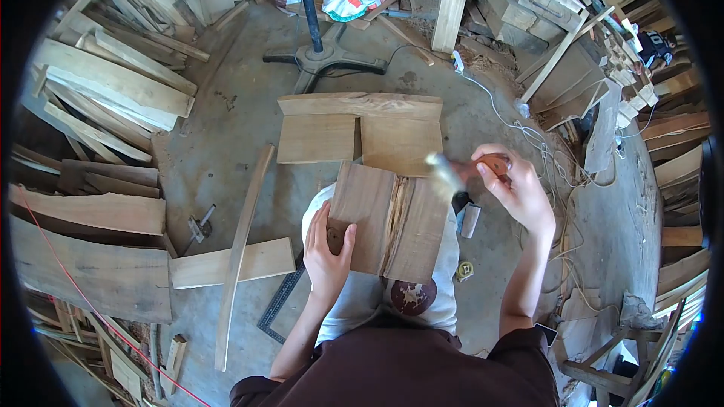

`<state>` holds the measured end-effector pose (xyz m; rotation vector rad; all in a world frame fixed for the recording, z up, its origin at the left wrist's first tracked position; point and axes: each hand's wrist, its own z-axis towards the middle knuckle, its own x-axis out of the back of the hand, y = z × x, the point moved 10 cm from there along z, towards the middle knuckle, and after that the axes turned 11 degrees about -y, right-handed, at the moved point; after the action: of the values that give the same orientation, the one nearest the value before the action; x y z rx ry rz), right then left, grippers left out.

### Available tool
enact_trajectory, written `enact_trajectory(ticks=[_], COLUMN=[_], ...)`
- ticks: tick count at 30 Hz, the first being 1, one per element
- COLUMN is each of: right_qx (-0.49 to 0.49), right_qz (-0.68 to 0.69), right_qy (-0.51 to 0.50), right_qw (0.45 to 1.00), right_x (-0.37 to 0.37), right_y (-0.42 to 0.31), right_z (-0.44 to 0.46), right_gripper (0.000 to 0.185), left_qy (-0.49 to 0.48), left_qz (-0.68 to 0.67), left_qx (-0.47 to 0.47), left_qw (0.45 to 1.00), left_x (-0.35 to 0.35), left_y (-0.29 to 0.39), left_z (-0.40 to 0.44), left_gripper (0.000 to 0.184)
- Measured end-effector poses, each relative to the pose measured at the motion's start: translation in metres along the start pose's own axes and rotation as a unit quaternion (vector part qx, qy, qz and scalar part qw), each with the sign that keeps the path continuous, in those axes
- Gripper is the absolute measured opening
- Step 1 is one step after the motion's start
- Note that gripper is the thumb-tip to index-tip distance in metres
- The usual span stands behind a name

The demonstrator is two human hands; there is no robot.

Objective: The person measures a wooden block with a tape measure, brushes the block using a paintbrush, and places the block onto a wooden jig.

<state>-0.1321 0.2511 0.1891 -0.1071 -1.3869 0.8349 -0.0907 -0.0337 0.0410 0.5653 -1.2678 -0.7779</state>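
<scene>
A brown wooden board (363, 215) with a rough, split seam down its length rests tilted across my lap. My left hand (330, 256) grips its left edge, thumb on the upper face and fingers along the side. Right of the board, my right hand (513, 185) is closed round the reddish-brown handle of a paintbrush (452, 175). The brush's pale bristle end points left and is blurred by motion, close to the board's upper right corner; whether they touch I cannot tell.
Two flat boards (317, 139) lie ahead under a wooden strip (360, 105). On the left are a long strip (245, 256), a plank (234, 264), a metal square (280, 305) and a clamp-like tool (200, 226). A tape measure (465, 270), a stand base (324, 59), cables (528, 134) and wood stacks surround me.
</scene>
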Motion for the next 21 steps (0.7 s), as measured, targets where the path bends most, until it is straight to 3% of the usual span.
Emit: enact_trajectory(ticks=[2,6,9,13,17,21], right_qx=[-0.005,-0.042,0.057,0.152,0.161,0.107], right_qz=[-0.204,-0.176,-0.029,0.128,0.157,0.155], right_qy=[0.099,0.101,-0.052,-0.209,-0.310,-0.293], right_qw=[0.974,0.978,0.997,0.958,0.924,0.937], right_x=[0.016,0.028,-0.001,-0.053,-0.097,-0.096], right_y=[-0.028,-0.047,-0.074,-0.106,-0.110,-0.086], right_z=[-0.009,-0.036,-0.046,-0.062,-0.071,-0.057], right_gripper=[0.015,0.018,0.020,0.024,0.031,0.025], left_qy=[0.016,0.013,-0.005,-0.012,-0.006,-0.004], left_qz=[0.012,0.015,-0.006,-0.007,-0.003,-0.003], left_qx=[-0.018,-0.010,0.017,0.021,0.007,0.011], left_qw=[1.000,1.000,1.000,1.000,1.000,1.000], left_x=[0.002,0.002,0.000,-0.002,-0.001,-0.001], left_y=[0.003,0.003,0.000,-0.003,0.001,-0.001], left_z=[-0.001,-0.001,0.001,0.000,0.001,0.000], left_gripper=[0.052,0.052,0.053,0.053,0.054,0.053])
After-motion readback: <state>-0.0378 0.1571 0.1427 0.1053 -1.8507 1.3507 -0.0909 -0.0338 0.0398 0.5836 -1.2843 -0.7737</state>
